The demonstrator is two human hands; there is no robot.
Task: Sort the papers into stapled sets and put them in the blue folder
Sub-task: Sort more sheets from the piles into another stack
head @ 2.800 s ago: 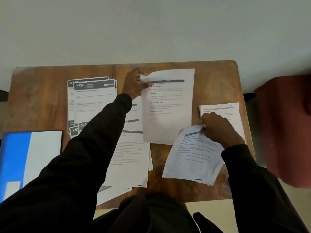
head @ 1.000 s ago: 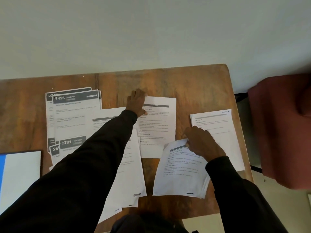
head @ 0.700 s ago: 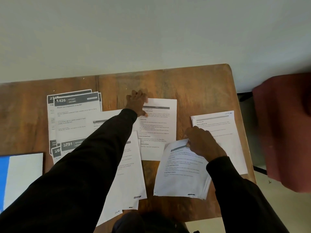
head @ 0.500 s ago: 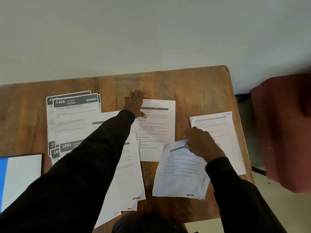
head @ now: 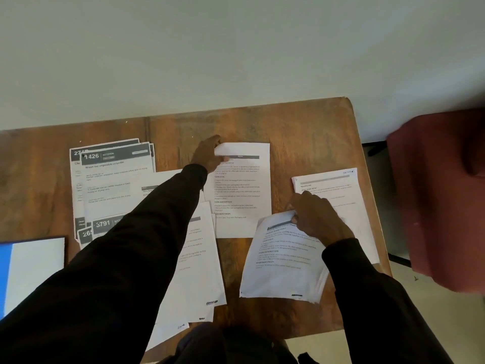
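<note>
A wooden worktop (head: 301,132) with a rounded corner stands against a plain, pale wall (head: 236,48) in soft, even light; a maroon armchair (head: 441,193) (partly out of frame) sits at right on beige floor (head: 328,348).

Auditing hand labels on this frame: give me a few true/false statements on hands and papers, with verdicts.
1. The left hand pinches the top-left corner of the middle sheet. True.
2. The right hand lies flat and holds nothing. False: its fingers pinch the top corner of the paper stack near the front of the table.
3. The blue folder shows at the left edge of view. True.
4. The 1426 sheet lies to the right of the middle sheet. False: it tops the pile on the table's left side.
</note>
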